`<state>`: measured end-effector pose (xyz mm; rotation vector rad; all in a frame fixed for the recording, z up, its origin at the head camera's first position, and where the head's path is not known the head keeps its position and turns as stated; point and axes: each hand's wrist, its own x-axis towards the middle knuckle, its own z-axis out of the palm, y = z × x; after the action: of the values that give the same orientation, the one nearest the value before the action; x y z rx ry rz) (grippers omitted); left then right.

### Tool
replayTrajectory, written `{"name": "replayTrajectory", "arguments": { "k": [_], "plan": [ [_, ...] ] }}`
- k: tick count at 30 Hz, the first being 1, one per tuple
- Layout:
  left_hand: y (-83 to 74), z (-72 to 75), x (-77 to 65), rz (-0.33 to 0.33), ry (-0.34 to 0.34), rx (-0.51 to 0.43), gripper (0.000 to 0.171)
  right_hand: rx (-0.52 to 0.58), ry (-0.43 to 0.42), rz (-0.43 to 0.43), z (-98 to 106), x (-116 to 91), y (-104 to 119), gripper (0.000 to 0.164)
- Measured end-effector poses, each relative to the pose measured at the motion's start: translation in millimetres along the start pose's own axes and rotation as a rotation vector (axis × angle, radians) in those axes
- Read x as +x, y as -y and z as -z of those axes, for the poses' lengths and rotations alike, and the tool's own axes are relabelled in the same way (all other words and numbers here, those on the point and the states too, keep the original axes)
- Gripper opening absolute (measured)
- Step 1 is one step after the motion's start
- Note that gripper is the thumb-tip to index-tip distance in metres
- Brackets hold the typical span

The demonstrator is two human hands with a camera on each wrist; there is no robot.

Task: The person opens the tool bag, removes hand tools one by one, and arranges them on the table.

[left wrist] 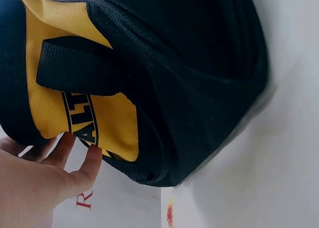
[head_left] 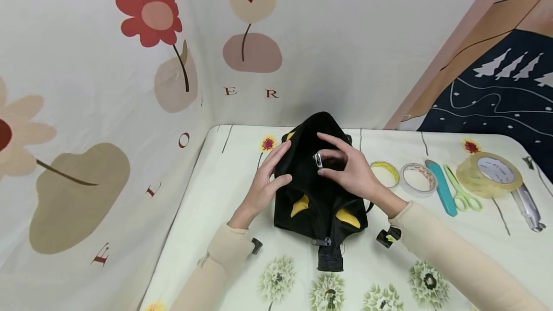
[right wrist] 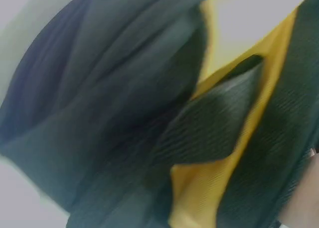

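Note:
A black tool bag with yellow panels stands on the table, its mouth wide open. My left hand rests against the bag's left side with straight fingers, the thumb spread apart. In the left wrist view, the fingertips of that hand touch the lower edge of a yellow lettered panel. Over the mouth, my right hand pinches a small silver metal piece between thumb and fingers; its kind I cannot tell. The blurred right wrist view shows the bag's black strap loop, with the held piece hidden.
Right of the bag lie a yellow tape roll, a clear tape roll, a teal cutter, green scissors, a large packing tape roll and a silver utility knife. A flower-printed cloth hangs behind the table.

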<state>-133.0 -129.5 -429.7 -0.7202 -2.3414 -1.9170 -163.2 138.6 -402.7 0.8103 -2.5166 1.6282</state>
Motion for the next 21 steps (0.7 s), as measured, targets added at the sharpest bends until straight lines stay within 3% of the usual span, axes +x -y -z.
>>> {"name": "replayTrajectory", "arguments": {
  "k": [11, 16, 21],
  "plan": [
    [0.4, -0.2, -0.6, -0.009, -0.009, -0.005, 0.074, 0.56, -0.241, 0.189, 22, -4, 42, 0.086],
    [0.1, -0.1, -1.0, -0.013, -0.013, -0.008, 0.074, 0.764, -0.366, 0.347, 40, -4, 52, 0.077],
    [-1.0, 0.1, -0.8, -0.007, -0.018, -0.002, 0.074, 0.923, -0.432, 0.495, 68, -13, 50, 0.074]
  ]
}}
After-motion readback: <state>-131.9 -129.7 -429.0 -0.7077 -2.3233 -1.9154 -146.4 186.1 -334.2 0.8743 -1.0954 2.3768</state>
